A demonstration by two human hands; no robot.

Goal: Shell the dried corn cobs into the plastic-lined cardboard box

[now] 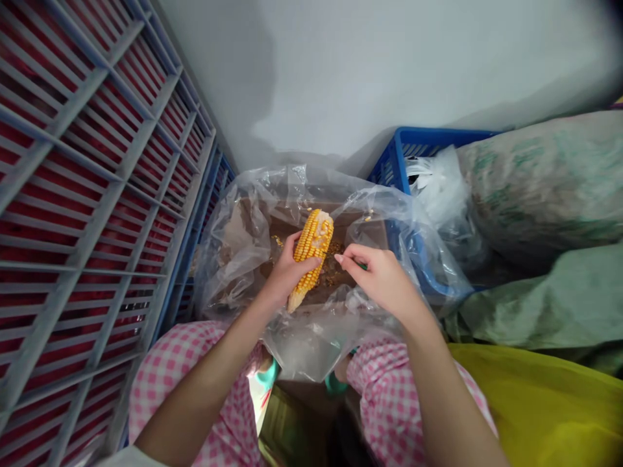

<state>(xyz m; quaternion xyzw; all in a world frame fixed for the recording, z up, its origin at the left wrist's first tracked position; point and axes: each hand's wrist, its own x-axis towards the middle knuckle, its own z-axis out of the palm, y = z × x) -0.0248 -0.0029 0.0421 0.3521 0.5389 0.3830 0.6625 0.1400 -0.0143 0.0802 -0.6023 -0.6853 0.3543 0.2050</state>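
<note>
My left hand is wrapped round a dried yellow corn cob, holding it upright and tilted over a cardboard box lined with a clear plastic bag. Some kernels are gone from the cob's top. My right hand hovers just right of the cob with fingers curled; a small green thing peeks from under them, too hidden to name. Loose kernels lie in the box below the cob.
A grey slatted rack with red contents stands at the left. A blue crate with plastic bags sits behind the box. Large green-grey sacks and a yellow sack fill the right. My pink checked trouser knees are below.
</note>
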